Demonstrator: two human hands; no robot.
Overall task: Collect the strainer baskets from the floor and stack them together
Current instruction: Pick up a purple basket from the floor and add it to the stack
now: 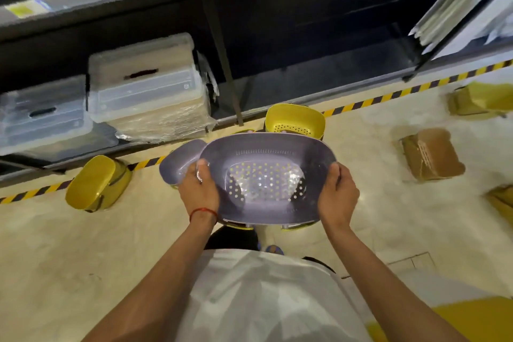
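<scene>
Left grip and right grip clasp opposite rims of the purple perforated plastic strainer basket; keeping it level should ease nesting.

Nothing readable here: the shelf tags, far up and left of the gripped basket, are just blurred colour.

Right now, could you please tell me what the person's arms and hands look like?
Both forearms are bare, with no sleeves reaching them and no gloves. The left hand has a thin red thread bracelet round its wrist; the right hand and its wrist wear nothing visible. A white fabric top covers the torso.
</scene>
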